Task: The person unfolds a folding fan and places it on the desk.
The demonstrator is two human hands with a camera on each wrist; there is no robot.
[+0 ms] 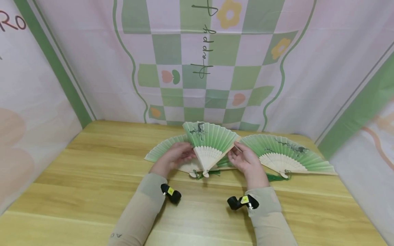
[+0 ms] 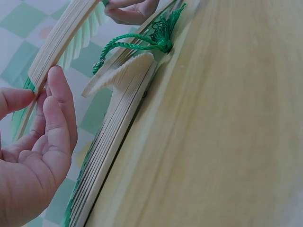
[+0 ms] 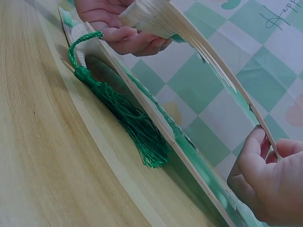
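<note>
A green folding fan with pale ribs and a dark branch print is spread partway, upright between my two hands. My left hand pinches its left outer rib between thumb and fingertips, as the left wrist view shows. At its right outer rib, my right hand pinches the edge near the top corner. Behind it a second spread green fan stands on the table, partly hidden by the held fan and my hands. Its green tassel hangs near the pivot in the right wrist view.
A third spread green fan stands at the right, its green tassel on the wooden table. Close behind the fans hangs a checkered cloth backdrop. Cloth walls flank both sides. A small black camera is on each sleeve.
</note>
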